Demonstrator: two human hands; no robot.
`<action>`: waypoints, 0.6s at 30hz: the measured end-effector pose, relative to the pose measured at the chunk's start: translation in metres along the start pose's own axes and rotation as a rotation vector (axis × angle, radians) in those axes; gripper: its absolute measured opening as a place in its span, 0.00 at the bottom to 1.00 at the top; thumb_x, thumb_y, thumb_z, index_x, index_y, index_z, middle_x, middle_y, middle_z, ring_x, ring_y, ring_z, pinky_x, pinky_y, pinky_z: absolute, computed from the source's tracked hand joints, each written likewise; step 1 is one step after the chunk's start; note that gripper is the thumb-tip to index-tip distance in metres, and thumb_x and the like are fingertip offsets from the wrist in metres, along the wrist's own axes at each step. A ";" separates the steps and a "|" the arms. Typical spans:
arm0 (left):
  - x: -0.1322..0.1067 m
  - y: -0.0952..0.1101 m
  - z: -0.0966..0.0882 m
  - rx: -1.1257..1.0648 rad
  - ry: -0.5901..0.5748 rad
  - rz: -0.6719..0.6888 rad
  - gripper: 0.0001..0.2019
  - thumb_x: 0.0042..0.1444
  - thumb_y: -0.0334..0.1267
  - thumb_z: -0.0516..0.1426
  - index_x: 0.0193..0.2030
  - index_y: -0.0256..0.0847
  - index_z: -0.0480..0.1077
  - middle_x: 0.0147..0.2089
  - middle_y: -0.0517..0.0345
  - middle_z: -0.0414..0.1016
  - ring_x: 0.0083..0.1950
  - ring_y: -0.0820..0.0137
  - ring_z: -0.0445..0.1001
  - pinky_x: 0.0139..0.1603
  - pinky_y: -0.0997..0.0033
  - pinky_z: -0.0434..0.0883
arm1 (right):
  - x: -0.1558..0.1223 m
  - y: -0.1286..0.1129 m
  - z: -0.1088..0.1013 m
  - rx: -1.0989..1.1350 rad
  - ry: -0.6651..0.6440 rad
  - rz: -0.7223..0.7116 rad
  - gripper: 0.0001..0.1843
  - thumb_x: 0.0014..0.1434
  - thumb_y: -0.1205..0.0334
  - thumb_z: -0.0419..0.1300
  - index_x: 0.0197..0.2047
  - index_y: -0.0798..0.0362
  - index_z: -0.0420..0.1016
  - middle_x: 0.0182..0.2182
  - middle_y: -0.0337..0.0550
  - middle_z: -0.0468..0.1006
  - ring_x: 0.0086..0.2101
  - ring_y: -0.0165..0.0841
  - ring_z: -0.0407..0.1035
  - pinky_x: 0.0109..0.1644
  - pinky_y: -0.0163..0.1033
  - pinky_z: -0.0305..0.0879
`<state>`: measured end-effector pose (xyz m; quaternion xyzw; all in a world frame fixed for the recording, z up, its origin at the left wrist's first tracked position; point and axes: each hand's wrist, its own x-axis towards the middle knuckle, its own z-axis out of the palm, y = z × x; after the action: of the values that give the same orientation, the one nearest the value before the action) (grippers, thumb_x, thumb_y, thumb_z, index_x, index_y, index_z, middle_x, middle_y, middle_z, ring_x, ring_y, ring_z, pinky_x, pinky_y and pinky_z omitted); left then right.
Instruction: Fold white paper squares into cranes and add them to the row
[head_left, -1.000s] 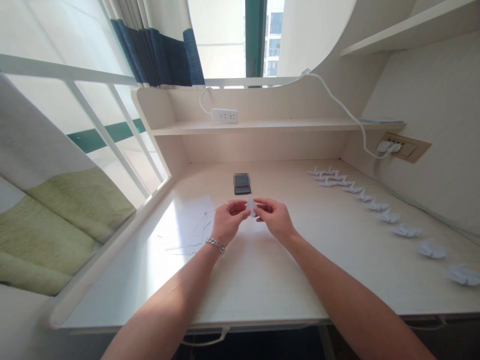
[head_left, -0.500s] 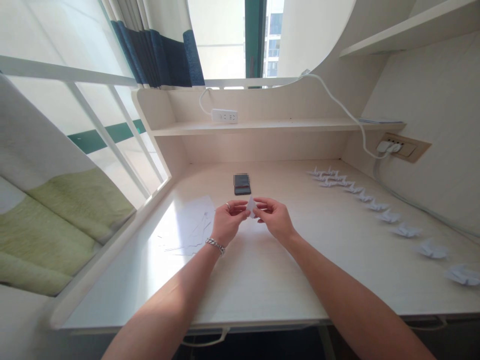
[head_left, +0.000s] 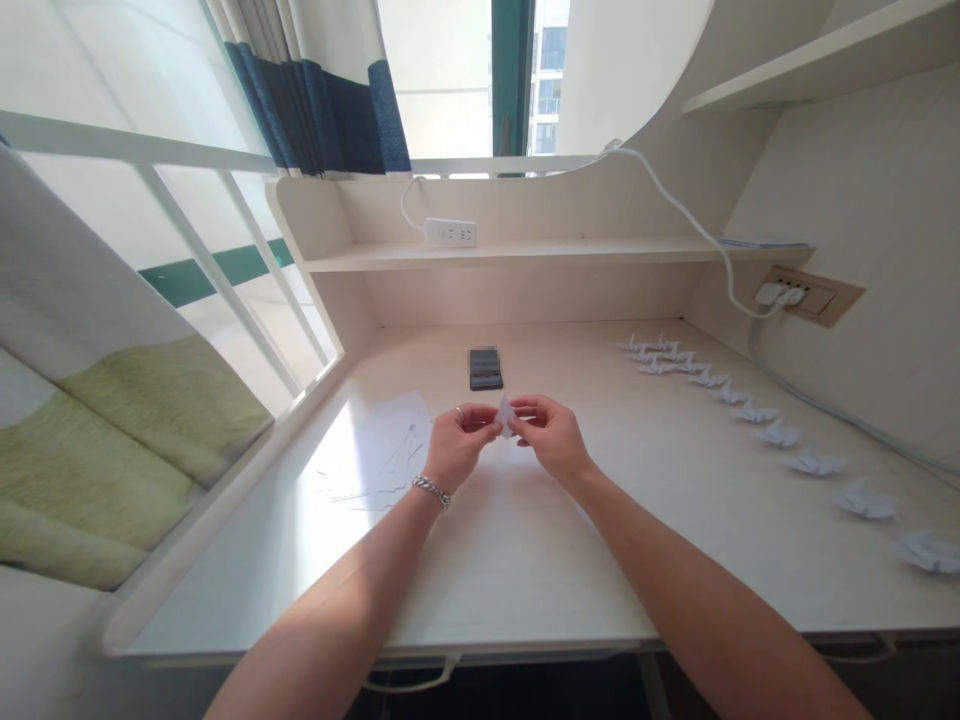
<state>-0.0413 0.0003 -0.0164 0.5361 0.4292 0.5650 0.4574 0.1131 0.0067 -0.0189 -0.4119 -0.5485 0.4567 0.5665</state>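
A small piece of folded white paper (head_left: 505, 414) is held upright above the desk, its pointed tip facing away from me. My left hand (head_left: 463, 437) pinches its left side between thumb and fingers; a ring and a chain bracelet are on that hand and wrist. From the other side, my right hand (head_left: 549, 432) grips the paper's right edge in the same way. Just beyond the fingers lies a dark folding phone (head_left: 485, 368). White paper sheets (head_left: 375, 440) and cut pieces are spread to the left of my left hand.
Several folded paper cranes (head_left: 778, 433) form a line along the right side of the desk (head_left: 525, 560). A raised shelf (head_left: 540, 252) at the back carries a white power strip (head_left: 450, 232). Its cable (head_left: 686, 215) runs to a wall socket (head_left: 814, 295). Railings and a curtain border the left.
Both hands keep their pinch on the folded paper, with barely any finger movement. The whole view has shifted very slightly.
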 end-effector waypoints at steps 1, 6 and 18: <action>0.000 0.000 0.000 0.003 0.000 -0.003 0.12 0.40 0.35 0.68 0.33 0.36 0.77 0.31 0.52 0.81 0.32 0.68 0.77 0.37 0.67 0.73 | 0.000 0.000 0.000 0.000 0.000 0.003 0.16 0.44 0.60 0.68 0.39 0.53 0.76 0.34 0.45 0.80 0.29 0.33 0.74 0.27 0.36 0.71; 0.000 0.000 0.000 0.025 0.005 -0.011 0.10 0.40 0.34 0.68 0.31 0.36 0.77 0.29 0.53 0.80 0.32 0.68 0.77 0.37 0.67 0.73 | -0.001 -0.001 0.001 0.007 -0.014 0.014 0.16 0.44 0.58 0.68 0.37 0.53 0.76 0.33 0.44 0.79 0.29 0.33 0.73 0.28 0.36 0.71; -0.003 0.007 0.000 0.043 -0.012 -0.015 0.06 0.42 0.31 0.62 0.29 0.37 0.79 0.33 0.53 0.80 0.36 0.66 0.77 0.44 0.64 0.73 | -0.002 -0.004 0.000 0.114 -0.081 0.135 0.16 0.42 0.52 0.71 0.27 0.56 0.79 0.26 0.44 0.79 0.30 0.35 0.73 0.39 0.43 0.72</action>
<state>-0.0419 -0.0046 -0.0100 0.5459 0.4426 0.5488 0.4527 0.1130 0.0036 -0.0158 -0.3964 -0.5149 0.5406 0.5343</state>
